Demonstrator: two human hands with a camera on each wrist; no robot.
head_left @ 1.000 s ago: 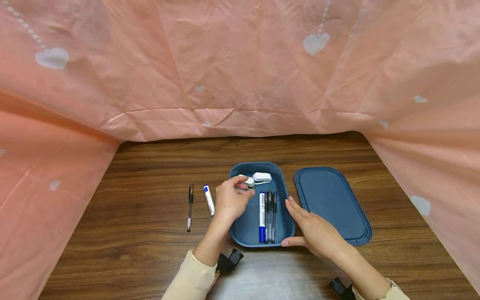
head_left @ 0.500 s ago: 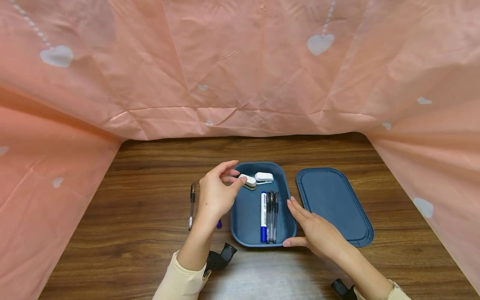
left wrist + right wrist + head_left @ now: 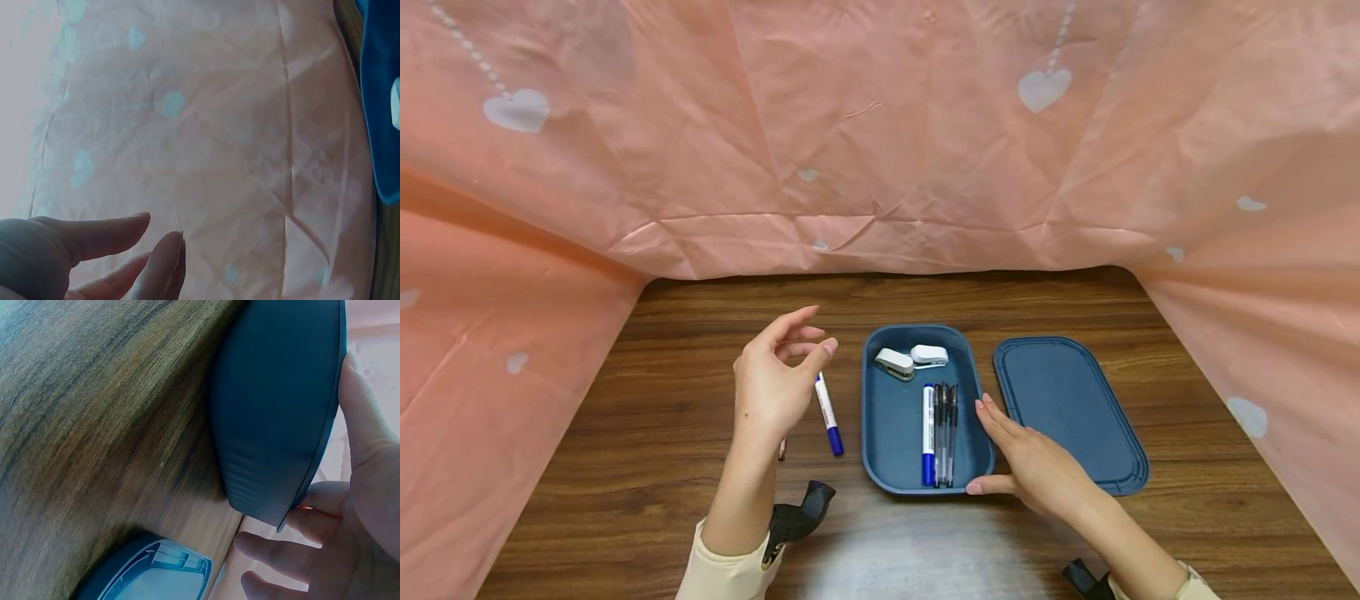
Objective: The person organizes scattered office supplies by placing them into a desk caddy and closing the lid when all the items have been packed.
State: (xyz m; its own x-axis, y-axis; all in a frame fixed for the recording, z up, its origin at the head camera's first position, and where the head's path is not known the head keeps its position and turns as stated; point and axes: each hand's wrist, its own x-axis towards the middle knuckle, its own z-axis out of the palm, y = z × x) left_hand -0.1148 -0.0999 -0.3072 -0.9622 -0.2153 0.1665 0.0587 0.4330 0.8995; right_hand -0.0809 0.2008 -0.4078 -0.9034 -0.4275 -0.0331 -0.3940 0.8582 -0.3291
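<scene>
A blue open box [image 3: 887, 433] holds two white mini staplers, one nearer the left wall [image 3: 895, 362] and one beside it [image 3: 929, 355]. Also inside lie a white marker with blue ends [image 3: 928, 425] and three black gel pens [image 3: 945, 429] side by side. My left hand [image 3: 772, 379] hovers left of the box, thumb and fingers apart around nothing; the left wrist view shows the same gap between thumb [image 3: 112, 236] and fingers. Straight fingers and thumb of my right hand [image 3: 1037, 467] rest against the box's right rim, also seen in the right wrist view [image 3: 331, 425].
Another white and blue marker [image 3: 827, 417] lies on the wooden table [image 3: 647, 467] left of the box. Mostly hidden behind my left wrist is a pen [image 3: 782, 450]. The blue lid [image 3: 1067, 408] lies right of the box. Pink curtain [image 3: 880, 150] surrounds the table.
My left hand has let go of the left white stapler in the box and moved out to the left, over the table. The right hand stays at the box's rim.
</scene>
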